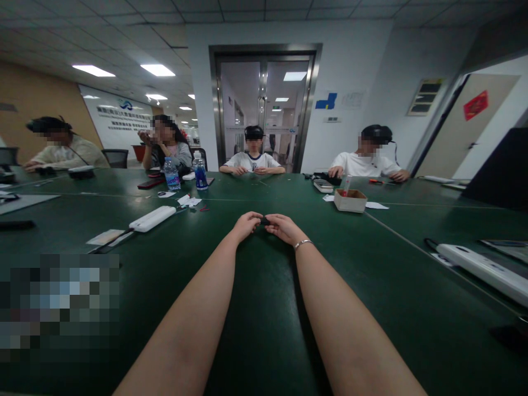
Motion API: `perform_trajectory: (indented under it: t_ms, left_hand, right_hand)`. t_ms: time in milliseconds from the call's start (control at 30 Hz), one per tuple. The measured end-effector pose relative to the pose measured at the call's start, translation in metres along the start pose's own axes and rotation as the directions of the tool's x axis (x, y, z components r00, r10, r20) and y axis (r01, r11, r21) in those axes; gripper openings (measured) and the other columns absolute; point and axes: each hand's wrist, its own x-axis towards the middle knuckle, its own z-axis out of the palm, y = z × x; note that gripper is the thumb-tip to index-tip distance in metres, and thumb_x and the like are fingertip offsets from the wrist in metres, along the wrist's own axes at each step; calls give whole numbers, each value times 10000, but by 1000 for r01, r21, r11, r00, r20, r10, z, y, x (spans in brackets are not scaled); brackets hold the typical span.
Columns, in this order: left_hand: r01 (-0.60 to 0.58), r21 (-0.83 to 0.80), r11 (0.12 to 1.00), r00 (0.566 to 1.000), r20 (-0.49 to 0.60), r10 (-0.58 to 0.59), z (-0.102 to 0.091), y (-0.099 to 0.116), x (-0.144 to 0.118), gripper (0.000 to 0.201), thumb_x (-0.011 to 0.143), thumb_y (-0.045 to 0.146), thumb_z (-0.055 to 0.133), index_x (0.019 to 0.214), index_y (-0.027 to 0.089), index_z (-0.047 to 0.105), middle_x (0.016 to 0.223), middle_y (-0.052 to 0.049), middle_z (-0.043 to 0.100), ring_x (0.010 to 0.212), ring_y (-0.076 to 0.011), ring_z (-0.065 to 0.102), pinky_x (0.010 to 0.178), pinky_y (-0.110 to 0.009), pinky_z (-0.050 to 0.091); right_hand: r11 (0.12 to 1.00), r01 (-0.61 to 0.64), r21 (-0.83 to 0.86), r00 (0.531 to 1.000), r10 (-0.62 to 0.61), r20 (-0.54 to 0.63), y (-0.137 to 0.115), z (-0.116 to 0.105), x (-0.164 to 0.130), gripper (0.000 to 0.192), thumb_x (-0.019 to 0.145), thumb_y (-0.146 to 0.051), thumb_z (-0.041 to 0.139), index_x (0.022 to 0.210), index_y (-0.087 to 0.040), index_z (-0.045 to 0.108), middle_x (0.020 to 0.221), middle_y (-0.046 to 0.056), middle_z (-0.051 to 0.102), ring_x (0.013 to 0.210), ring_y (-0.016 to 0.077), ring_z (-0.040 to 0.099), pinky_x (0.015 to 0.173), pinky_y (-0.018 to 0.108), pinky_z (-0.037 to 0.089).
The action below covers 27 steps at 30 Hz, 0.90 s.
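Observation:
Both my arms reach forward over the green table (264, 308). Between my fingertips is a small black object (264, 220), too small and dark for me to tell its kind. My left hand (247, 224) pinches it from the left, fingers closed. From the other side my right hand (282, 226) grips it too, its fingers bent together and a silver bracelet (303, 243) on the wrist. The fingers hide much of the object.
A white power strip (152, 218) lies to the left, another power strip (487, 269) to the right. Two bottles (201, 173) and paper scraps (190, 201) are further back. A small box (350, 201) stands right of my hands. Several people sit across the table.

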Motion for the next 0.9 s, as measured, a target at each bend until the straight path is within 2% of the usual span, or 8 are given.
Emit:
perform_trajectory:
  t_ms: [133,267,367,500,767,900]
  left_hand:
    - [-14,-21,1000,999,44,14,0,-6,5,278,836,245,388,953,113,603,542,19,479,445,-67,409,430,-169,316]
    - [-43,-2,999,998,44,43,-1,-11,8,274,820,295,438,957,127,605,572,18,500,449,-68,415,425,-175,318]
    - [-68,24,997,997,48,67,-2,-13,8,301,839,315,404,965,136,610,565,19,486,450,-71,405,417,-175,314]
    - [-34,9,999,999,2,34,-1,-13,9,251,806,266,462,974,144,603,660,6,522,472,-63,423,411,-168,324]
    - [-21,4,1000,1000,19,21,0,-12,9,255,792,219,434,969,143,601,618,17,507,450,-63,412,412,-173,314]
    - [-29,-1,1000,999,31,29,0,-12,9,272,813,258,401,946,141,607,589,15,504,453,-71,417,415,-175,314]
  right_hand:
    - [1000,4,-3,1000,-4,14,0,-1,0,67,776,-74,635,755,-117,587,660,56,635,521,107,606,515,196,530]
    - [1000,7,7,1000,-7,9,0,-1,0,74,799,-65,594,747,-118,588,666,58,637,524,107,605,529,199,530]
    - [1000,3,-5,1000,-3,19,0,-1,-1,67,802,-71,589,755,-119,590,677,60,640,527,107,602,529,202,526]
    - [1000,0,-10,1000,0,15,-1,-1,-1,54,796,-76,600,768,-121,590,685,55,640,536,108,604,533,203,526]
    - [1000,1,-13,1000,-1,6,0,-1,-1,53,792,-76,606,769,-121,591,690,57,638,528,106,602,527,199,523]
    - [1000,-7,-15,1000,7,-4,1,-2,1,54,787,-77,614,767,-121,590,678,55,637,525,108,601,525,203,524]
